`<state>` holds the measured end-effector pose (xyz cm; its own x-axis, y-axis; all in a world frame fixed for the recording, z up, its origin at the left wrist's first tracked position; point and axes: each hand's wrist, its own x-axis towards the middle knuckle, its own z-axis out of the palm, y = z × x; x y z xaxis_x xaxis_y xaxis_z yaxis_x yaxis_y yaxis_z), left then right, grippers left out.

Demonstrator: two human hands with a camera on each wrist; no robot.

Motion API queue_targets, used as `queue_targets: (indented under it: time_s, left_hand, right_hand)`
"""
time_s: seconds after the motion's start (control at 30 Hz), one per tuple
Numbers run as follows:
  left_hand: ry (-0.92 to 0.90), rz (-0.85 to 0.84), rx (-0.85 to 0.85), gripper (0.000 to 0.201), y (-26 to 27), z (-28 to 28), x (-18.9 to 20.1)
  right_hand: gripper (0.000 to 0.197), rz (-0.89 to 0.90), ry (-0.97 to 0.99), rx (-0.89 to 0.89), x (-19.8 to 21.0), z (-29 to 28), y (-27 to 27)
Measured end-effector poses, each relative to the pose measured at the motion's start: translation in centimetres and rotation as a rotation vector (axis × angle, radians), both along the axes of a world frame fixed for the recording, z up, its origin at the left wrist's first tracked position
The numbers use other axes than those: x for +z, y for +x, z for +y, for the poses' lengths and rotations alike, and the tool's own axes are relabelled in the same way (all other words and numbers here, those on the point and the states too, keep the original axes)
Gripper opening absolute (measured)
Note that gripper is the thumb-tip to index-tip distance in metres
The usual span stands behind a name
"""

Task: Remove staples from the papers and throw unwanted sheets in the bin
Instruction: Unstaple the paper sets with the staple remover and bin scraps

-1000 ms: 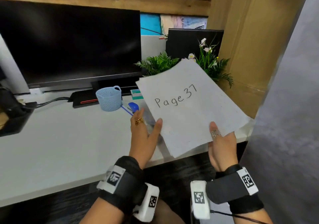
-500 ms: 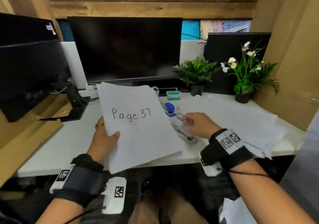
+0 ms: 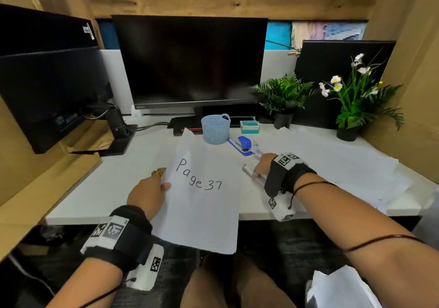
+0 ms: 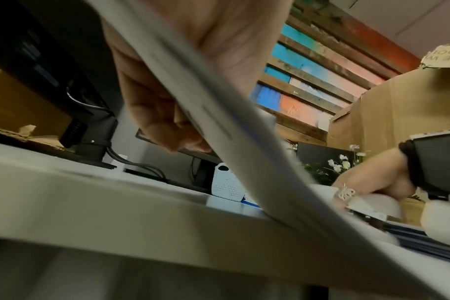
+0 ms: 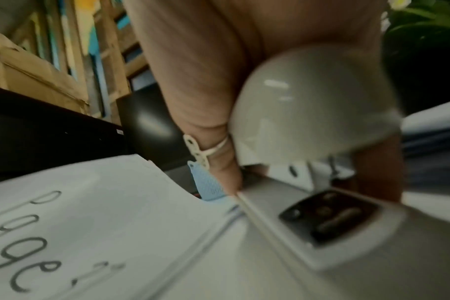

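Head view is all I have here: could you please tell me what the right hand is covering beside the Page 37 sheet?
Observer: In the right wrist view the right hand is curled over the rounded white top of a stapler, with a ringed finger down one side.
Operator: Thank you. Is any paper in the stapler?
Observer: None that I can see; the dark plate on its base is bare.
Operator: And how does the left hand hold the sheet from below?
Observer: The left wrist view shows the left hand with its fingers curled beneath the Page 37 sheet.
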<state>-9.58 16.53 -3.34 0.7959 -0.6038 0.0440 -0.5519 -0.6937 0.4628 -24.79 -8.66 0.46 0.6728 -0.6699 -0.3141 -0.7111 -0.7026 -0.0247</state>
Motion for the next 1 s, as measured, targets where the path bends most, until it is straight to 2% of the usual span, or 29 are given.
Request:
queue_targets:
  time_s: [0.07, 0.17, 0.23, 0.3, 0.37, 0.47, 0.57, 0.67, 0.93, 1.0]
  left_hand:
    - [0.044, 0.006, -0.067, 0.05, 0.0, -0.6, -0.2]
    - [0.077, 0.041, -0.175, 0.05, -0.4, -1.4, 0.0]
    - [0.086, 0.013, -0.216, 0.048, -1.0, -2.2, 0.3]
    - [0.076, -0.027, -0.224, 0.047, -1.8, -3.2, 0.5]
    - [0.044, -0.033, -0.258, 0.045, -2.6, -4.2, 0.6]
    - [-0.01, -0.021, -0.327, 0.04, -3.9, -5.4, 0.7]
    - [-0.068, -0.12, -0.336, 0.031, -5.3, -5.9, 0.8]
    - [-0.089, -0.255, -0.316, 0.031, -6.5, -6.1, 1.3]
    - [-0.165, -0.187, -0.357, 0.028, -7.2, -6.6, 0.7]
    - [-0.192, -0.157, -0.333, 0.027, -7.1, -6.6, 0.2]
  right_hand:
    - [0.053, -0.18, 0.085, -0.151, 0.5, -0.3, -0.4]
    - [0.048, -0.589, 0.167, -0.297, 2.0, -0.2, -0.9]
    - [0.05, -0.901, 0.3, -0.283, 3.1, 0.7, -1.3]
    - [0.044, -1.071, 0.475, -0.204, 4.1, 2.5, -1.6]
    - [0.033, -1.124, 0.658, -0.172, 4.1, 4.1, -0.8]
    - [0.036, -1.285, 0.846, -0.277, 3.2, 6.4, 1.0]
    - [0.041, -1.316, 0.724, -0.296, 1.4, 7.5, 1.8]
    - [0.037, -1.342, 0.615, -0.286, -0.2, 7.7, 1.4]
    - [0.022, -1.387, 0.525, -0.266, -1.8, 7.3, 0.4]
    - [0.028, -1.461, 0.501, -0.271, -1.7, 7.4, 0.1]
